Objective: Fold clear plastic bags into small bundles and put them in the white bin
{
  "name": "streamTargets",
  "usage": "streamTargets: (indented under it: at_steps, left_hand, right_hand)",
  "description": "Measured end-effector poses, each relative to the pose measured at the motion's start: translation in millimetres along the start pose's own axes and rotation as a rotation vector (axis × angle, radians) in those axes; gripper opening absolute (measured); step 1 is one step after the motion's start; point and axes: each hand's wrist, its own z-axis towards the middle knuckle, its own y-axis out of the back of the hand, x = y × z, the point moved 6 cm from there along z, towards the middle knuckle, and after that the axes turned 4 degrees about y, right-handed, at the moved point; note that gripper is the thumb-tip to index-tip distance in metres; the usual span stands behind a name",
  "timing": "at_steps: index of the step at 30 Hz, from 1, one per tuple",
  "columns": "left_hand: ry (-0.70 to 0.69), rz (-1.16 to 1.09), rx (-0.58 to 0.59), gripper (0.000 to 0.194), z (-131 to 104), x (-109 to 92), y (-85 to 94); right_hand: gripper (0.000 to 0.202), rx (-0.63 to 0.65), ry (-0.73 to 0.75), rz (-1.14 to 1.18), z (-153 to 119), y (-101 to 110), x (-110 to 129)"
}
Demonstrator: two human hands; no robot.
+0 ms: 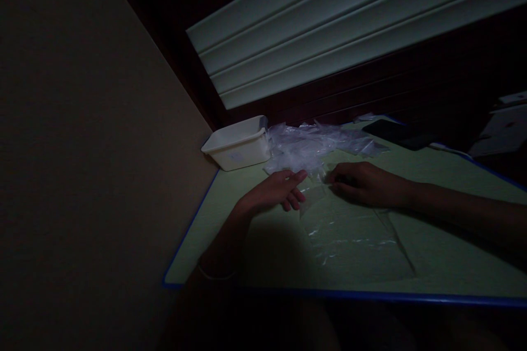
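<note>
A clear flat plastic bag lies on the pale green table in front of me, its near edge close to the blue table rim. My left hand is at the bag's upper left side, thumb stretched out and apart from the loosely curled fingers; nothing shows between them. Across from it, my right hand is closed in a pinch at the far end of the bag, where the film seems to run to the fingertips. Dim light leaves the exact grip hard to see. Just beyond both hands spreads a pile of crumpled clear plastic bags.
A white plastic bin stands at the back left by the wall. At the back right lies a dark flat object, with a white cable beside it. A slatted panel rises behind the table.
</note>
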Motion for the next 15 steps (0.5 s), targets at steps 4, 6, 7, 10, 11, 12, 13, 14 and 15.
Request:
streamTargets:
  at_steps: [4, 6, 7, 10, 11, 12, 13, 14, 15]
  left_hand:
    - [-0.039, 0.065, -0.005, 0.048, -2.3, -3.1, -1.7]
    - [-0.062, 0.122, -0.001, 0.043, -4.3, -5.2, -2.9]
    - [-0.069, 0.153, 0.003, 0.04, -5.2, -5.9, -3.5]
    - [-0.087, 0.253, 0.032, 0.033, -7.2, -7.6, -6.3]
    - [-0.096, 0.279, 0.042, 0.031, -7.6, -8.1, -7.2]
    - [-0.11, 0.296, 0.049, 0.03, -7.9, -8.9, -8.0]
    - [-0.125, 0.307, 0.055, 0.029, -8.2, -9.6, -8.6]
    - [-0.138, 0.313, 0.06, 0.029, -8.3, -10.1, -9.0]
    - [-0.149, 0.319, 0.061, 0.029, -8.3, -10.4, -9.2]
  right_hand:
    - [0.025, -0.006, -0.002, -0.012, 0.3, -0.6, -1.9]
    - [0.025, -0.003, -0.004, -0.029, 0.5, -0.7, -2.2]
    - [0.026, -0.003, 0.001, -0.033, 0.5, -0.6, -1.8]
    - [0.029, -0.007, 0.014, -0.025, 0.2, -0.2, -0.4]
    - [0.029, -0.009, 0.015, -0.021, 0.0, 0.0, -0.1]
    - [0.029, -0.009, 0.012, -0.019, -0.3, 0.1, -0.1]
    - [0.029, -0.004, 0.009, -0.019, -0.4, -0.2, -0.1]
    - [0.028, 0.0, 0.006, -0.022, -0.6, -0.3, -0.2]
    - [0.027, 0.001, 0.003, -0.024, -0.6, -0.3, -0.2]
